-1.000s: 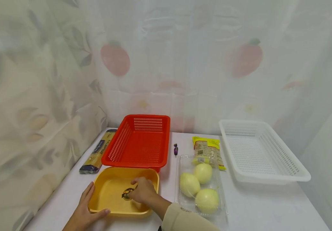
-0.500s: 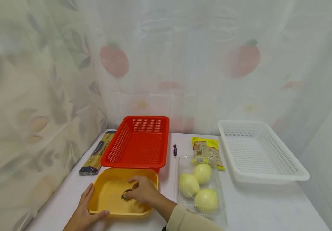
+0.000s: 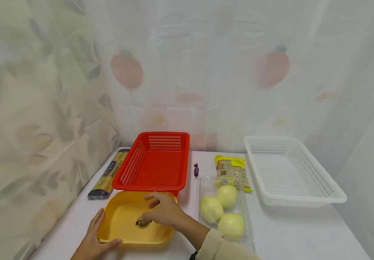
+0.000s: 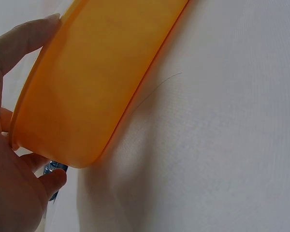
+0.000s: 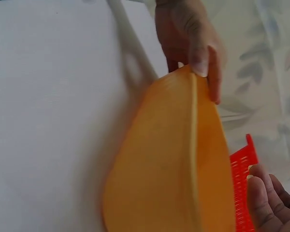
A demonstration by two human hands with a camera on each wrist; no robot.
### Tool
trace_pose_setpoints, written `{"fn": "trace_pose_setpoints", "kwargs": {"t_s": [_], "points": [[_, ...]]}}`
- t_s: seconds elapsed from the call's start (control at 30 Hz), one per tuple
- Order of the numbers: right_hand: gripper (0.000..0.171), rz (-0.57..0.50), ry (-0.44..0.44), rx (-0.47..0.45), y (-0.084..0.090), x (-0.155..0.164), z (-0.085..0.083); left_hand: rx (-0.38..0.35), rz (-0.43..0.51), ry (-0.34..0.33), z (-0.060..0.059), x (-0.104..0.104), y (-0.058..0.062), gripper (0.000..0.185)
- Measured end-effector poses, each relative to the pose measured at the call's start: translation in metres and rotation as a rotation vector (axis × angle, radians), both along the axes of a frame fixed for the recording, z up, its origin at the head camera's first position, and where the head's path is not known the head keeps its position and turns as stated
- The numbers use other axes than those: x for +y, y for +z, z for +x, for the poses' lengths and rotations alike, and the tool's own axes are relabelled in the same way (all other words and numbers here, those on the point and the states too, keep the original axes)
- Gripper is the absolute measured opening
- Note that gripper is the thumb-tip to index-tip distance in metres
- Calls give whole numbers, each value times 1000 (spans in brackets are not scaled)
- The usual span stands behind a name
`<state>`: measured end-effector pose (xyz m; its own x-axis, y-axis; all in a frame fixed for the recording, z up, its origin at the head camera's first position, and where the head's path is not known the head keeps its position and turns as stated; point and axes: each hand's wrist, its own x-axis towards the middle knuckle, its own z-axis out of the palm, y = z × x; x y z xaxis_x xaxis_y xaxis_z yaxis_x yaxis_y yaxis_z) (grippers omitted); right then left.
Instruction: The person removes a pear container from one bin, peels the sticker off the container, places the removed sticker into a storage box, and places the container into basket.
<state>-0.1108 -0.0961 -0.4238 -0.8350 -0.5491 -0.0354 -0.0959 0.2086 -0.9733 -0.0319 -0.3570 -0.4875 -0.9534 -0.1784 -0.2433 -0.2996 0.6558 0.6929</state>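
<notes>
Head view shows the desk [image 3: 291,231], covered in white, against a curtain printed with fruit and leaves. Largest on it is the white basket [image 3: 304,196] at the right, then the red basket [image 3: 141,162] at the left rear. Directly in front of the red basket, at the near left, sits the yellow tray [image 3: 121,220], with a round dark label on its floor. Right of the tray lies a clear plastic pack [image 3: 206,184] with three pale round fruits [image 3: 220,211] inside. Behind that pack is a yellow snack bag [image 3: 232,168], and left of the red basket a long dark-and-gold packet [image 3: 107,177] lies along the curtain. A small purple candy [image 3: 196,170] rests between the red basket and the snack bag.

The left hand [image 3: 92,240] holds the tray's near left corner, thumb over the rim and fingers along the outer wall; the left wrist view shows the same clasp from beneath. The right hand [image 3: 162,211] hovers inside the tray above the label, fingers loosely spread, grip holding nothing.
</notes>
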Motion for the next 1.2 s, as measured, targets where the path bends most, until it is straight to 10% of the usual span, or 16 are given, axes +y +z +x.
{"fn": "trace_pose_setpoints", "kwargs": {"t_s": [1.2], "points": [[47, -159, 59, 117, 59, 100, 0, -8, -24, 36, 0, 5, 1, 125]]}}
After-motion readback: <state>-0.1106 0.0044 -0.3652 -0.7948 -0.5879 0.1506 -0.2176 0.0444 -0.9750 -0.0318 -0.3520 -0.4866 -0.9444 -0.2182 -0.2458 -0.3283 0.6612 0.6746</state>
